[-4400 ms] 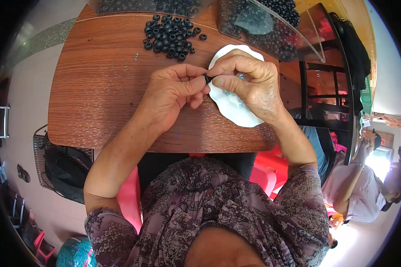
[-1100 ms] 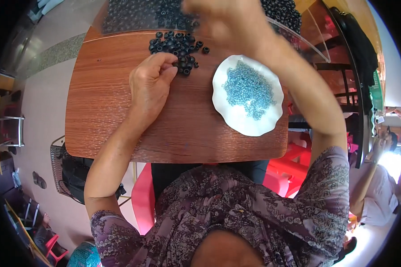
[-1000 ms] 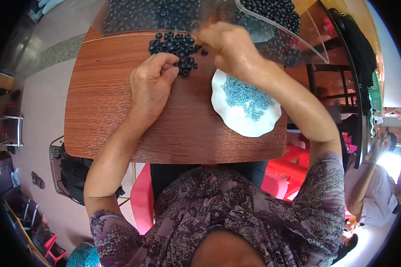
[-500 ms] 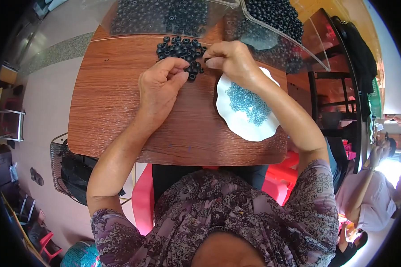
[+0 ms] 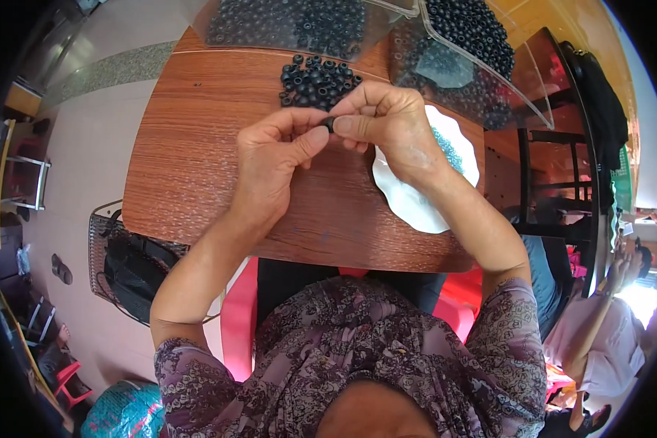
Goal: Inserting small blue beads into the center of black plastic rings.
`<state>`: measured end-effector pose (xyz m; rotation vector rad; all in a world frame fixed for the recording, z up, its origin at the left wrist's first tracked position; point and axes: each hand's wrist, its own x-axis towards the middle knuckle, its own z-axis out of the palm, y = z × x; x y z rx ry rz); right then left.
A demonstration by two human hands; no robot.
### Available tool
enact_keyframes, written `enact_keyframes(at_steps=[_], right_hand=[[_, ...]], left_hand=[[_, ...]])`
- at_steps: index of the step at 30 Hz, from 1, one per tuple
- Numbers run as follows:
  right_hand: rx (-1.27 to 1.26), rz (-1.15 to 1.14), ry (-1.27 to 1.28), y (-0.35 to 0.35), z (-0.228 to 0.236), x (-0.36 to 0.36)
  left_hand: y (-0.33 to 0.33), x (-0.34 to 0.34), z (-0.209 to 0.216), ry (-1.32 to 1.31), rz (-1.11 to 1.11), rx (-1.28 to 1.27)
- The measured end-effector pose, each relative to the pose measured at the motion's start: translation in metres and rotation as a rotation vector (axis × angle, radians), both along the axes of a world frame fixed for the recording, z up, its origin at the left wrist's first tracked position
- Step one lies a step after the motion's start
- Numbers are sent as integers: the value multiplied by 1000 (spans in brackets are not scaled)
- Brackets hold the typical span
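Note:
My left hand (image 5: 276, 148) and my right hand (image 5: 393, 128) meet over the table. Between their thumbs and fingertips they pinch one small black bead-like piece (image 5: 329, 124), partly covered by the fingers. Just beyond lies a loose pile of similar round black pieces (image 5: 317, 82), some showing a hole. Beside and partly under my right hand stands a white wavy-edged plate (image 5: 420, 209). Small translucent blue pieces (image 5: 447, 150) lie on it, largely hidden by that hand and wrist.
Two clear plastic bins of black pieces, a left bin (image 5: 288, 29) and a right bin (image 5: 466, 44), stand along the far side of the wooden table (image 5: 190, 160). A black rack (image 5: 558, 175) is at the right. Another person (image 5: 598, 328) sits farther right.
My hands, apart at the pile before, have come together nearer to me. A black piece now shows between their fingertips. The view has shifted slightly, moving the table rightward.

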<state>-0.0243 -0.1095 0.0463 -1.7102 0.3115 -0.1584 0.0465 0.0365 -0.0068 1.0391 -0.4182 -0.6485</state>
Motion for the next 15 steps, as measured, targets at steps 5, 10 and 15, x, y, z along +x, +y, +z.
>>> enact_keyframes(at_steps=[5, 10, 15], right_hand=[[19, 65, 89, 12, -8, 0], [56, 137, 155, 22, -8, 6], [-801, 93, -335, 11, -23, 33]], left_hand=[[19, -11, -2, 63, 25, 51], [33, -9, -4, 115, 58, 35], [49, -3, -9, 149, 121, 35]])
